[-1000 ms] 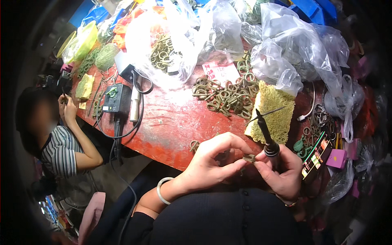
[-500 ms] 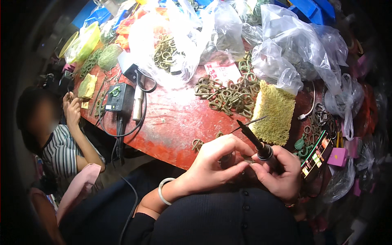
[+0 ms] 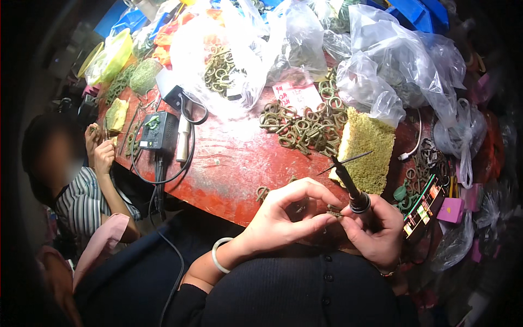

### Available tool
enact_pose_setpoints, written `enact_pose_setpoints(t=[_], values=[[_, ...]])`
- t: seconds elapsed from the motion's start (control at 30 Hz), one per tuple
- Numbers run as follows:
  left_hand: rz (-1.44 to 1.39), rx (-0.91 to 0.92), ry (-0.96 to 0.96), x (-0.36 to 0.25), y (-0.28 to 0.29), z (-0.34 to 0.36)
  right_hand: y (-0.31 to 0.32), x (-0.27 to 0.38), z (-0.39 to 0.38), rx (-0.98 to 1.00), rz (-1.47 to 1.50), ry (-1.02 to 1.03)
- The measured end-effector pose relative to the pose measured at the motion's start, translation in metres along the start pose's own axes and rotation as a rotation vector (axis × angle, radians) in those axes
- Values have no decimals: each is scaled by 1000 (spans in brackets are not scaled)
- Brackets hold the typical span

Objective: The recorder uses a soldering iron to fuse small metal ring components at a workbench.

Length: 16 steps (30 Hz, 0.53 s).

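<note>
My left hand (image 3: 291, 210), with a pale bangle at its wrist, pinches a small dark-green ring-like piece (image 3: 335, 212) between thumb and forefinger. My right hand (image 3: 378, 226) is closed around a black pen-shaped tool (image 3: 348, 182) that points up and away from me. A thin dark pointed rod (image 3: 357, 157) crosses near the tool's upper end; whether it belongs to the tool I cannot tell. The right fingertips meet the small piece. Just beyond my left hand a loose ring (image 3: 262, 193) lies on the red table (image 3: 218, 177).
A heap of greenish rings (image 3: 305, 128) lies beside a yellow sponge-like block (image 3: 366, 147). Clear plastic bags (image 3: 387, 60) crowd the far side. A black control box (image 3: 159, 131) with looping cables stands left. A co-worker (image 3: 81, 196) sits there, hands raised.
The black tool and thin rod have shifted slightly right, and the piece has turned a little in my fingers. The co-worker's hands have moved slightly.
</note>
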State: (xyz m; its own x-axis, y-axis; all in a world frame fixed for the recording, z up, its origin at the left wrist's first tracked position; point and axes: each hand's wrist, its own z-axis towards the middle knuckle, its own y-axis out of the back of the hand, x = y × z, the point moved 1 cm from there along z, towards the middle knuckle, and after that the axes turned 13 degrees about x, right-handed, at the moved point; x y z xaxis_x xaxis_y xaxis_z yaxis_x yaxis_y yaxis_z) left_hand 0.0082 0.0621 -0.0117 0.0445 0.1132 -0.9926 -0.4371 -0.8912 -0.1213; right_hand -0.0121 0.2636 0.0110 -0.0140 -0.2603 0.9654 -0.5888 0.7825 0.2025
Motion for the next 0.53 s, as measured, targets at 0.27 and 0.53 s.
enact_pose_setpoints(t=[0.27,0.53], values=[[-53,5,-4,-4,0,1,-1,1,4,9,45,-30],[85,-120,-14,-1,6,-3,8,-16,-10,-239,-97,100]])
